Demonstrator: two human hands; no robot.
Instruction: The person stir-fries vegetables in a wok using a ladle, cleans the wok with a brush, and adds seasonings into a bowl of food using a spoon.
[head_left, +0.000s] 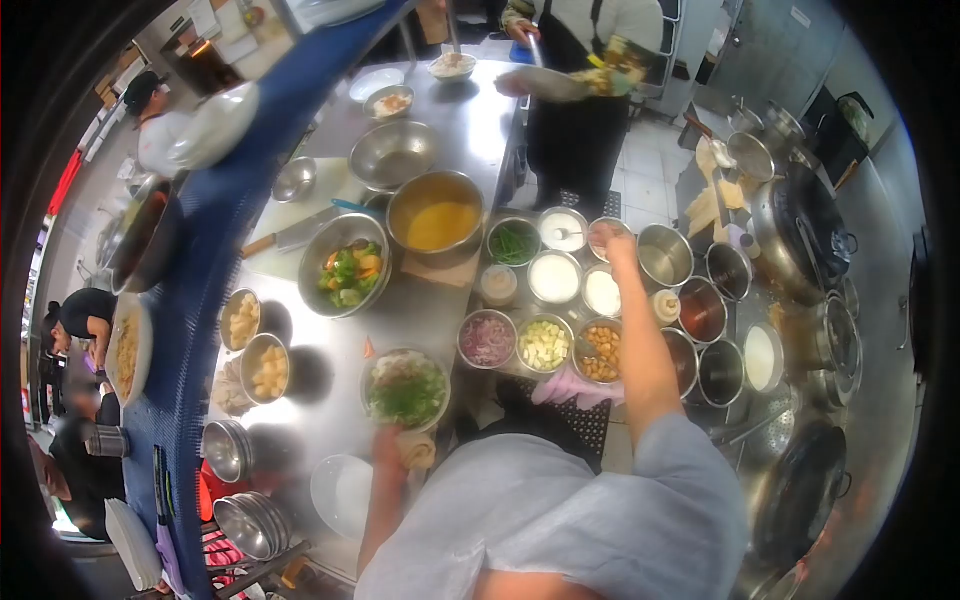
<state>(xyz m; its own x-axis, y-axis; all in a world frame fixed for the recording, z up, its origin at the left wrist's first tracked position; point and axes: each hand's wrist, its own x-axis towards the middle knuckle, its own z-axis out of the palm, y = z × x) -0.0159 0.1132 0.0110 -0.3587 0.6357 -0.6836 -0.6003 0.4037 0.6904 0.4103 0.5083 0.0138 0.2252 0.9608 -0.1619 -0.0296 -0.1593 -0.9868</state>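
My right hand (621,247) reaches over a round metal container (597,226) of pinkish food, at the far end of a cluster of ingredient containers. Its fingers dip toward the food and are mostly hidden. Close to my body, my left hand (388,448) is blurred at the near rim of a bowl (368,412) that holds chopped green herbs (408,398) and pale pieces. Whether it grips that rim does not show. Beside it lies a crumpled tan cloth or paper (417,451). Around my right arm stand containers of white powder or cream (554,277), diced pale-green vegetable (545,342) and brown cubes (599,350).
A knife (290,232) lies on a cutting board by a bowl of mixed vegetables (345,265) and a pot of yellow liquid (438,222). Stacked metal bowls (250,525) stand at lower left. Across from me, a person in a black apron (572,120) holds a pan (545,84). Lidded pots (800,230) line the right.
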